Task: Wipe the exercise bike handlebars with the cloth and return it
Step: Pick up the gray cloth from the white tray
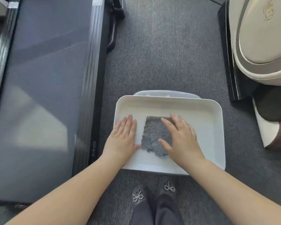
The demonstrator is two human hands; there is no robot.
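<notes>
Grey carpet (pixel 165 51) covers the floor between two machines. At nine o'clock lies a treadmill (pixel 44 88) with a dark belt and a black side rail. At two o'clock stands the cream housing of the exercise bike (pixel 259 38) on a black base; its handlebars are out of view.

At the centre, slightly toward six o'clock, a white tray (pixel 206 127) sits on the carpet, a second pale edge showing just behind its far rim. Inside the tray, a folded grey cloth (pixel 152 135) lies flat on the tray floor.

Left hand (pixel 122 135): palm down, fingers straight and close together, resting on the tray floor at the cloth's nine o'clock side, thumb tip just beside the cloth's near left corner. It holds nothing.

Right hand (pixel 180 137): palm down, fingers straight and slightly spread, pressing on the right half of the cloth; thumb lies across the cloth. No pinch is visible.

At six o'clock, two grey clogs (pixel 139 194) with beaded bows stand on the carpet, dark trouser legs above them.
</notes>
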